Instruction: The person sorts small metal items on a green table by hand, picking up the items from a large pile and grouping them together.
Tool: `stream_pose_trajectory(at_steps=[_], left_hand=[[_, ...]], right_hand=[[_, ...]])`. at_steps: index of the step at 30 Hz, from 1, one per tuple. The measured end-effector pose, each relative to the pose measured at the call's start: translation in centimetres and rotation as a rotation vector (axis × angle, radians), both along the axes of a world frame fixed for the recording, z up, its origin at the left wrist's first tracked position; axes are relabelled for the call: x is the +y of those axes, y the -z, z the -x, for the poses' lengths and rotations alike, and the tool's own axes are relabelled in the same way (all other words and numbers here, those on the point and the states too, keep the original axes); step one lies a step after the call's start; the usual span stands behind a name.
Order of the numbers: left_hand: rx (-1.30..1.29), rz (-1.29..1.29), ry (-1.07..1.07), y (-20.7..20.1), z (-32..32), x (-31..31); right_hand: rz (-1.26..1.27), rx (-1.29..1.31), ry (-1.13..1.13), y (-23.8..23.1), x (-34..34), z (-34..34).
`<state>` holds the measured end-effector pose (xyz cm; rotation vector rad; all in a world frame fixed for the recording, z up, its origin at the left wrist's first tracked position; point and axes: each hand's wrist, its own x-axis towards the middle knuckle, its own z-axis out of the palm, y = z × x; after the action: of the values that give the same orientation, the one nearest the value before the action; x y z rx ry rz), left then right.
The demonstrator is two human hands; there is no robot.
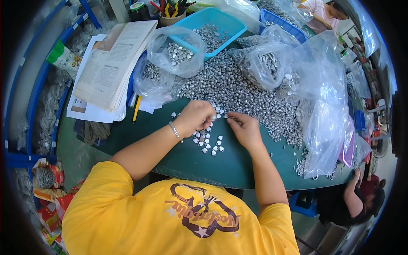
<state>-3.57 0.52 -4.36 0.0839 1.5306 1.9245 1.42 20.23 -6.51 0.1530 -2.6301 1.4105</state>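
Note:
My left hand (196,118), with a silver bangle (174,129) on its wrist, is curled closed over the table; what its fingers hold is too small to make out. Opposite it, thumb and forefinger of my right hand (247,129) pinch a small silver metal piece (226,115). Between and below the hands lie loose flat shiny pieces (207,141), some looking heart-shaped. Just beyond the hands spreads a wide heap of small grey metal parts (229,83), many of them rounded or ring-like.
Behind the heap stand a light-blue basin (233,26) of metal parts and clear bags (180,68) of pieces. Papers (112,63) and a yellow pencil (136,109) lie left. Clear plastic (321,114) drapes the green table (170,157) at right. Two people (325,15) sit beyond.

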Motion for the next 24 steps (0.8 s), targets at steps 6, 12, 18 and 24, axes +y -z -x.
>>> stream_pose_trajectory(at_steps=[6,12,18,24], left_hand=[[0.558,0.322,-0.081,0.9,0.5,0.3],[1.127,0.826,0.038,2.0,0.2,1.5],[1.083,0.873,0.121,1.7,0.0,1.5],[0.865,0.689,0.1,0.5,0.5,1.1]], right_hand=[[-0.104,0.1,0.026,0.5,-0.6,0.4],[0.493,-0.33,-0.098,-1.1,0.3,0.9],[-0.477,0.171,-0.041,0.2,-1.7,0.8],[-0.346,0.403,-0.073,0.8,-1.3,2.1]])
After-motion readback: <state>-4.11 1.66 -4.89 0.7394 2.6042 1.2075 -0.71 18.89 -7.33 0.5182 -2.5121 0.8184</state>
